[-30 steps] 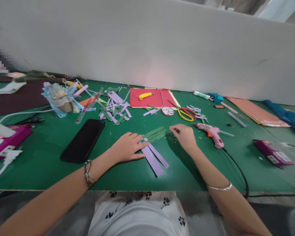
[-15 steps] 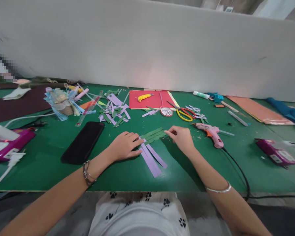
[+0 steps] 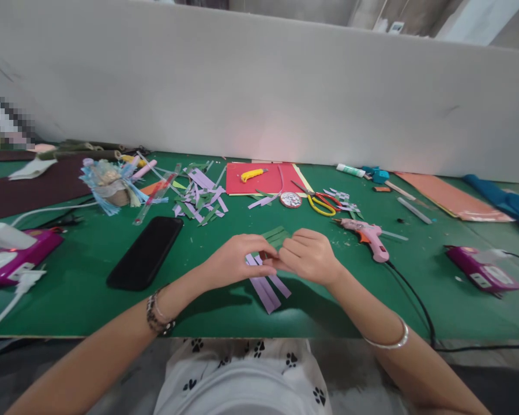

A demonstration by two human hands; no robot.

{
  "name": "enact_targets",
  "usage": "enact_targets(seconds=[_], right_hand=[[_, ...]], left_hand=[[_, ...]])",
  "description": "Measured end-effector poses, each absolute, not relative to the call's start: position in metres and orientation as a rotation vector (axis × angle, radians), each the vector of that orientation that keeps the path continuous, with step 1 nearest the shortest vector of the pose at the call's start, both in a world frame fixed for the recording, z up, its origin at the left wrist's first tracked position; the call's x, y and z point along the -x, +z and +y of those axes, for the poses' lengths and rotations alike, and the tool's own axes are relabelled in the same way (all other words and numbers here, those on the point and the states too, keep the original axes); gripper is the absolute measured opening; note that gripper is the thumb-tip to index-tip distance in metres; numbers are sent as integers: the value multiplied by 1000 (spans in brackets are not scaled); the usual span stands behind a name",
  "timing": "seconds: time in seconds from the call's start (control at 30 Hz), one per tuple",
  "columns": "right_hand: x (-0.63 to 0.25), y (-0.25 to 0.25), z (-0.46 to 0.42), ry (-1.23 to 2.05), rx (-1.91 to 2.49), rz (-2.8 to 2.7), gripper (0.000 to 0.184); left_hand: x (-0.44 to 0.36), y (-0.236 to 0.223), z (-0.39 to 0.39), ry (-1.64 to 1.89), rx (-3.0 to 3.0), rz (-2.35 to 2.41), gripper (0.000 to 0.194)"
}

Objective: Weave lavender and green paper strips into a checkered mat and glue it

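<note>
My left hand (image 3: 240, 260) and my right hand (image 3: 309, 255) meet low over a small set of paper strips near the front of the table. Purple paper strips (image 3: 264, 293) fan out toward me below the fingers. Behind the fingers, green paper strips (image 3: 277, 234) lie side by side. My left hand is curled, its thumb and fingers reaching to the right fingertips. The right hand is closed, with its fingers folded in. Whatever lies between the fingertips is hidden. Where the green and purple strips join is covered by my hands.
A black phone (image 3: 146, 252) lies left. The pink glue gun (image 3: 367, 233) rests right, its cord trailing off the front edge. Behind are paper scraps (image 3: 201, 196), scissors (image 3: 322, 203), a yellow cutter (image 3: 251, 174) on red card (image 3: 233, 184), and a round tin (image 3: 290, 200).
My left hand has lifted from the strips and moved right. My right hand has moved left and turned, folding its fingers in, so the two hands now touch.
</note>
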State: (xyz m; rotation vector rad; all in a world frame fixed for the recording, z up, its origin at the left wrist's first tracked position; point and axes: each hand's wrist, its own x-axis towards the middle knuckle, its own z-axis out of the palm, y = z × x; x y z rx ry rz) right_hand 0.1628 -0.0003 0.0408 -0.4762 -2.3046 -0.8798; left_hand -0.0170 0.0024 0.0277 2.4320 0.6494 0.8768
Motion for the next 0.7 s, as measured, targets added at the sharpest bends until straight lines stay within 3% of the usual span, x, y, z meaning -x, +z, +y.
enact_targets(seconds=[0.2,0.4,0.5,0.63,0.7], right_hand=[[-163,42,2,-821,560,-2352,44],[-163,28,4,-396,853,-2340,44],[-172,24,11,-121,1170,-2323,43],[-181,18,22,20,1675,-2299,17],[-179,11,25,0,1817,-2344,25]], left_hand=[[19,25,-3,1108,-2470,644,23],[24,16,1,1295,-2624,738,26],[30,10,11,1145,-2699,852,27],[34,1,23,603,-2802,1084,17],[33,-1,24,366,-2821,1175,23]])
